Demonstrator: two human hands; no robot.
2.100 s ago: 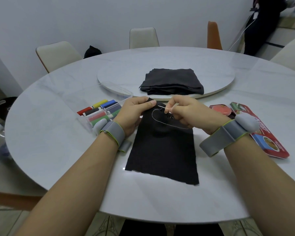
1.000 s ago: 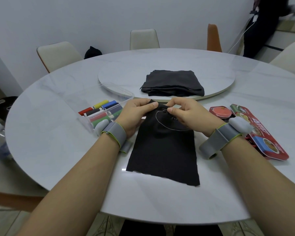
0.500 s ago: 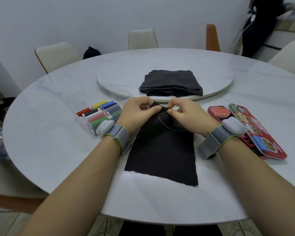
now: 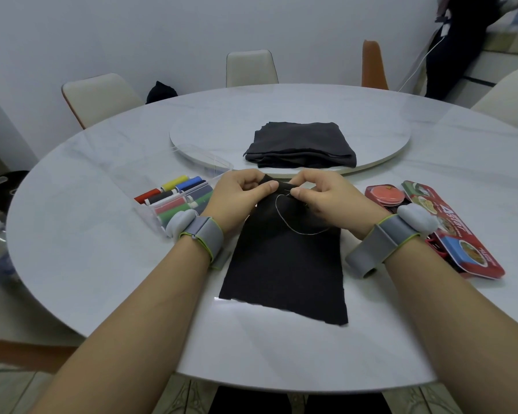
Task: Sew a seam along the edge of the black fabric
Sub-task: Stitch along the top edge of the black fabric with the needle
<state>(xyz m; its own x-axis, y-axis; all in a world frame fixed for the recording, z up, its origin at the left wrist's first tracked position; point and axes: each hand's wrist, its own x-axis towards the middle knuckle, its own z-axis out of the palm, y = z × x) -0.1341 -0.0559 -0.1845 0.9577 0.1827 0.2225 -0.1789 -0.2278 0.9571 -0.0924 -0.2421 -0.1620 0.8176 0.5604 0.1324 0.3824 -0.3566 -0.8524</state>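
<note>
Stitching seems barely begun, we judge: fingers of our left hand (image 4: 240, 197) pinch the black fabric (image 4: 284, 270) at its far edge, fingers of our right hand (image 4: 326, 197) pinch the white thread (image 4: 284, 224) there, and no finished seam shows.

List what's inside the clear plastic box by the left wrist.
Visible: thread spools, red, black, yellow, blue, green. The left wristband covers the near corner of the box.
</note>
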